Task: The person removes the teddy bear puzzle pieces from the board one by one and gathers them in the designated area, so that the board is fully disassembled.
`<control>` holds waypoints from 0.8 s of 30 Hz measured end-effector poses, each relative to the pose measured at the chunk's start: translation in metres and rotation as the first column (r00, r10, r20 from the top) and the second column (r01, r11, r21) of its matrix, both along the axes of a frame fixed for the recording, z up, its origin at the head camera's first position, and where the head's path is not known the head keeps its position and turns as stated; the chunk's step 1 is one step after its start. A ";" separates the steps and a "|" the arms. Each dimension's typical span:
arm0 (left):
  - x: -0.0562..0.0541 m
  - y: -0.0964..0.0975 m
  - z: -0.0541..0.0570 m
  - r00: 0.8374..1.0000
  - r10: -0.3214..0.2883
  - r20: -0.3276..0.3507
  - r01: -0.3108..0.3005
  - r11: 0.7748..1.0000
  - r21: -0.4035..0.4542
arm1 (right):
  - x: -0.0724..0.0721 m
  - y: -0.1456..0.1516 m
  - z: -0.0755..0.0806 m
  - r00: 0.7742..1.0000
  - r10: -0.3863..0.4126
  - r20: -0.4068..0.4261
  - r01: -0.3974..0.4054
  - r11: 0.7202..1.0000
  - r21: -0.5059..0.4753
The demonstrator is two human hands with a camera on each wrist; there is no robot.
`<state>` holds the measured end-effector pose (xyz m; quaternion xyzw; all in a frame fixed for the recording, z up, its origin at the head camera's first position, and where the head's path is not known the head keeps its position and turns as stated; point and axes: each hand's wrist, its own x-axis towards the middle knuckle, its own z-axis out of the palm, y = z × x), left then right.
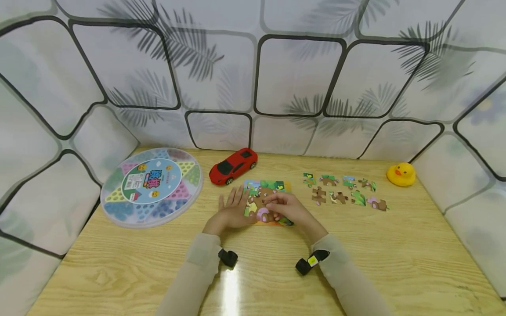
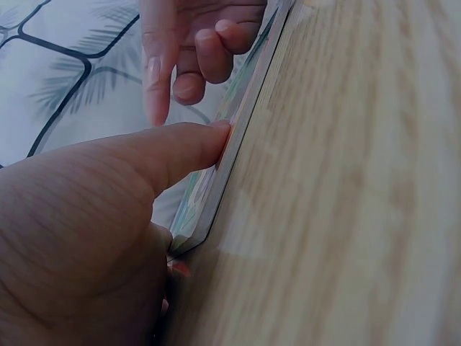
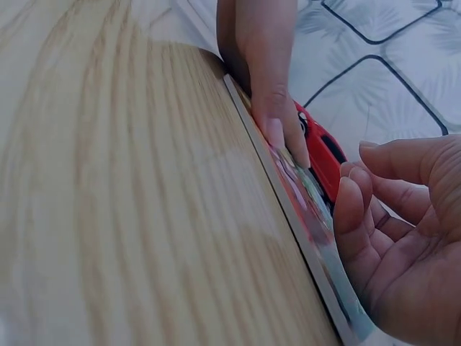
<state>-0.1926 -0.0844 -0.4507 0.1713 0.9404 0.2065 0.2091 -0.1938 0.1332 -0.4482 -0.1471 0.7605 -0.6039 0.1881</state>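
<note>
A jigsaw puzzle with a brown bear picture lies flat on the table, partly covered by both hands. My left hand rests along its left side with fingers extended; in the left wrist view the thumb presses the puzzle's edge. Over the puzzle's right part hovers my right hand, its fingers loosely bent. No piece shows between thumb and fingers in the right wrist view, where the right hand is beside the puzzle.
Several loose puzzle pieces lie in two rows to the right. A yellow rubber duck sits beyond them. Behind the puzzle stands a red toy car, and a round Chinese checkers set lies at left. A patterned padded wall borders the table.
</note>
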 end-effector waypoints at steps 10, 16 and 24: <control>0.000 -0.001 0.000 1.000 0.001 0.004 -0.001 1.000 0.017 | 0.001 -0.012 -0.009 0.999 -0.032 0.043 0.033 0.999 -0.007; 0.000 0.000 -0.001 1.000 -0.011 -0.002 0.011 1.000 0.016 | 0.003 -0.013 -0.013 1.000 0.001 0.017 -0.001 1.000 0.021; 0.000 -0.004 0.001 1.000 -0.019 0.001 0.019 0.999 0.029 | 0.002 -0.015 -0.011 1.000 0.002 0.013 -0.003 0.998 0.061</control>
